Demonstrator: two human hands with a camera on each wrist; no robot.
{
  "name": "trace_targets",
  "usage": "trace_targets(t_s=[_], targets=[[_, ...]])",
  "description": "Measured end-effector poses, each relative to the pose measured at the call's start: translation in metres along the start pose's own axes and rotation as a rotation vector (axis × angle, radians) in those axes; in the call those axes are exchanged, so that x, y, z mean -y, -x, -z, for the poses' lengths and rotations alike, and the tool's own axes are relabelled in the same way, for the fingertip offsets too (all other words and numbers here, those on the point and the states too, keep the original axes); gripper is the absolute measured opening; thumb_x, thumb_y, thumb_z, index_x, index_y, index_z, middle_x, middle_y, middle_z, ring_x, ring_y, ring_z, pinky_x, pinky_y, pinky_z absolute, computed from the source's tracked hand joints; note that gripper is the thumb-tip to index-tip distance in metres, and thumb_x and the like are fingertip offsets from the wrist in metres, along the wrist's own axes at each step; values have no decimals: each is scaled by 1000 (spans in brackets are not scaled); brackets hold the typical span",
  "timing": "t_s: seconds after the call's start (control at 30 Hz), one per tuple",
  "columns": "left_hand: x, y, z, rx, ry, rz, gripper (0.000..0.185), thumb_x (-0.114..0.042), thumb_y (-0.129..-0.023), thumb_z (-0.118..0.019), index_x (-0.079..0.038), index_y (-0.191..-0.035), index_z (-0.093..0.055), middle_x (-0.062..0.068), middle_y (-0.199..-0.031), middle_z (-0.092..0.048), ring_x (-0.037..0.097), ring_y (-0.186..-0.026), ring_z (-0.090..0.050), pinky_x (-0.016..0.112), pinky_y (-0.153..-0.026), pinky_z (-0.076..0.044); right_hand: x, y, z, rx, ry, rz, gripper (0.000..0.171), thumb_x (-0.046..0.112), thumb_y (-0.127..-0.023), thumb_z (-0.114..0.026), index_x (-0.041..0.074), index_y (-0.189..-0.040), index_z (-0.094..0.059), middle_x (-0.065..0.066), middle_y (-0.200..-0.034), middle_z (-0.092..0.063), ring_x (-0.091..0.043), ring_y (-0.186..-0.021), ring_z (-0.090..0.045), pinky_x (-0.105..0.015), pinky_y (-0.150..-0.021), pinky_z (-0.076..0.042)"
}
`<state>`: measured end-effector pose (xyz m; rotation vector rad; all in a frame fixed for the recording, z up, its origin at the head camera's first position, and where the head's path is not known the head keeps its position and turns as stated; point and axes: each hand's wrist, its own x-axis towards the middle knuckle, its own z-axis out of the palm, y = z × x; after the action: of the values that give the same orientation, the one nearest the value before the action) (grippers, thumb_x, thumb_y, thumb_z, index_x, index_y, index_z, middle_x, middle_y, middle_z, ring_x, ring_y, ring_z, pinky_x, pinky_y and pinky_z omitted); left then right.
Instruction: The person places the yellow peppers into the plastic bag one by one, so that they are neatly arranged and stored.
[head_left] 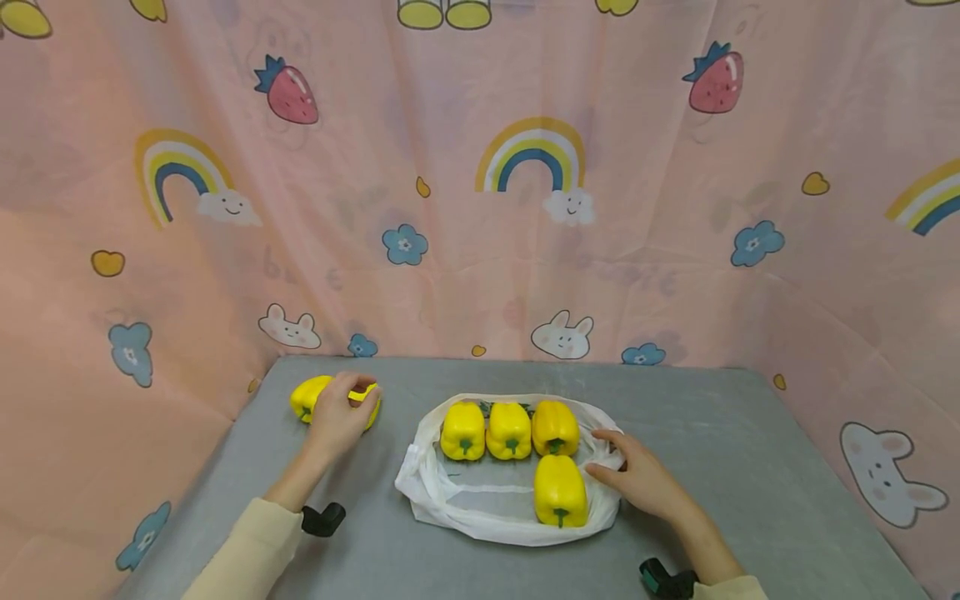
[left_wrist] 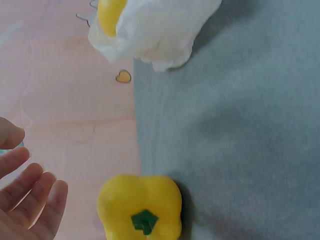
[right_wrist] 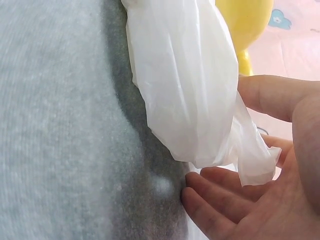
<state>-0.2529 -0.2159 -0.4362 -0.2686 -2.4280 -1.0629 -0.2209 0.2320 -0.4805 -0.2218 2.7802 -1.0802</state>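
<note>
Backdrop: a pink cartoon-printed curtain (head_left: 480, 250) with rainbows, strawberries and rabbits is hanging around three sides of my work area.
Table: a grey felt-covered tabletop (head_left: 750, 467) is lying in front of me, carrying everything else.
Bag: a thin white plastic bag (head_left: 450, 500) is lying open and flat at the middle of the table, with four yellow bell peppers sitting on it.
Peppers on the bag: three (head_left: 508, 430) are standing in a row along the far side, and one (head_left: 559, 492) is sitting nearer me on the right.
Loose peppers: two more yellow bell peppers (head_left: 306, 395) are lying at the far left of the table, well apart from the bag.
My left hand (head_left: 339, 415): I am resting it over the loose peppers; in the wrist view my fingers (left_wrist: 30, 195) are looking relaxed and spread beside one pepper, gripping nothing.
My right hand (head_left: 637, 475): I am touching the bag's right edge, with my fingers (right_wrist: 225, 200) loosely curved against the crumpled plastic, not closed around it.
</note>
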Motion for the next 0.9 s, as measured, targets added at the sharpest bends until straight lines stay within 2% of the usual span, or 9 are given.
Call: trace_targets(t_s=[0.27,0.53,0.77,0.9], targets=[[16,-4,8,-23,-40,80,22,-11,-96,-69,5,-112,-68,20,-110,-65,35,-103,-60,49,-85,-57,1,0,0,2,-3,-14,66,42,-94,-71,5,-145,-51,-25,-141,-51,-27,-100,-56,-50,-85,-51],[32,-8,11,-26,-52,137,25,-9,-95,-71,7,-114,-67,25,-113,-64,38,-107,-58,52,-91,-52,0,0,0,1,-12,-16,66,42,-94,-71,6,-145,-51,-23,-140,-51,-25,-97,-56,-47,-83,-52],[42,-7,9,5,-87,172,31,-12,-95,-72,8,-117,-65,25,-116,-63,39,-109,-57,54,-96,-48,-1,-1,-1,-6,-9,-20,66,43,-94,-71,6,-145,-52,-22,-139,-52,-24,-94,-56,-45,-80,-52],[46,-5,8,34,-123,162,34,-12,-94,-73,9,-119,-65,26,-119,-62,40,-112,-56,55,-100,-45,-1,-1,-1,-8,-9,-23,66,43,-94,-72,5,-145,-52,-23,-140,-52,-24,-94,-57,-45,-80,-52]])
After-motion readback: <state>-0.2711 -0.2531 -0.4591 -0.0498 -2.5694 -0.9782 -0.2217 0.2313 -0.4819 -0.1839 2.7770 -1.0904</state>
